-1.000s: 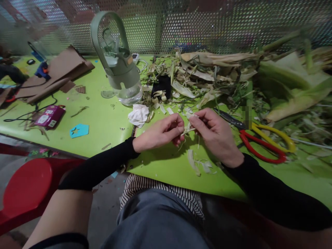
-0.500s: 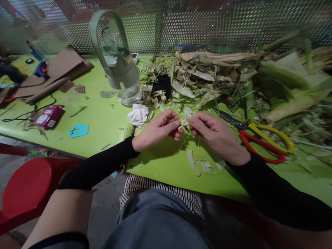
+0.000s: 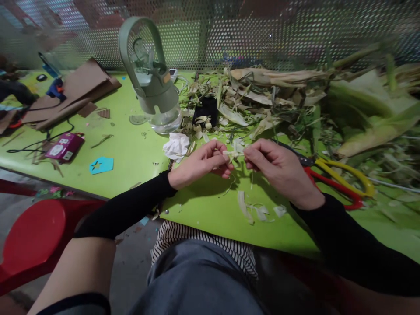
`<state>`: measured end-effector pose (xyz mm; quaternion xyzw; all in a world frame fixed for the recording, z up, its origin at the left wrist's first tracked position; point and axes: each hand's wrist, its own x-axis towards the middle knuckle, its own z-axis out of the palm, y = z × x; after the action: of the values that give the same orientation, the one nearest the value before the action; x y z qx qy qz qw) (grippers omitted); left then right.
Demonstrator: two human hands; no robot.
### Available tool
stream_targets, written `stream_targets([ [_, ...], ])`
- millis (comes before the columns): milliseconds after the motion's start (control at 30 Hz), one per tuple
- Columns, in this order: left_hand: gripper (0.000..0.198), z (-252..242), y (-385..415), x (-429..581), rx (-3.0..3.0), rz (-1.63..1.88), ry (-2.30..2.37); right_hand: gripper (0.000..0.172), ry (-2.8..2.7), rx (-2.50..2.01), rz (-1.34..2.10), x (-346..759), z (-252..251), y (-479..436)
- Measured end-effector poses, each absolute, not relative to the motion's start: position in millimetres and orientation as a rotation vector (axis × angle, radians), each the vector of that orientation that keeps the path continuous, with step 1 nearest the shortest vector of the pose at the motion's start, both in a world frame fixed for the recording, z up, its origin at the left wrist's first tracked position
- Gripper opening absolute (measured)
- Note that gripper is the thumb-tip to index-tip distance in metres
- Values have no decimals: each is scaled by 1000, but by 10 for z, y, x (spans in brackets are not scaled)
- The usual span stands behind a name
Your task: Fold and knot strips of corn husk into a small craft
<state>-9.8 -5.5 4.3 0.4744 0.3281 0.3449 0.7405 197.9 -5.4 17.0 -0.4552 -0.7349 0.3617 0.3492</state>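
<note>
Pinching a pale husk strip (image 3: 235,154) in the head view, the left hand (image 3: 204,164) has its fingers curled and its thumb and forefinger closed on one end, while the right hand (image 3: 278,170) grips the other end the same way; the strip spans the small gap between them above the green table (image 3: 197,205), at the centre of the dial, twelve pointing away from the person; at ten o'clock stands a green-topped bottle (image 3: 159,94), upright, its handle raised, with what looks like colourless liquid in its see-through base; nearer, at nine, sits crumpled white paper (image 3: 176,146), and farther out a blue card (image 3: 101,165) with a star cut-out; a heap of husks (image 3: 269,94) spreads from twelve to two, a dark flat item (image 3: 206,111) lying at its edge around eleven; scissors (image 3: 348,175) with yellow and red handles lie at three, partly hidden by the right hand; loose scraps (image 3: 242,203) lie at six; well out at nine, a purple box (image 3: 67,146) bears white printed patches, too small to read
</note>
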Motion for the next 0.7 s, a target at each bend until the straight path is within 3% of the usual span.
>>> stream_targets([
  [433,39,-18,-37,-105,1264,728,761,35,-2137,-1210,843,1956,138,-34],
  [700,47,9,-66,-93,1300,757,756,45,-2125,-1208,973,1931,152,-73],
])
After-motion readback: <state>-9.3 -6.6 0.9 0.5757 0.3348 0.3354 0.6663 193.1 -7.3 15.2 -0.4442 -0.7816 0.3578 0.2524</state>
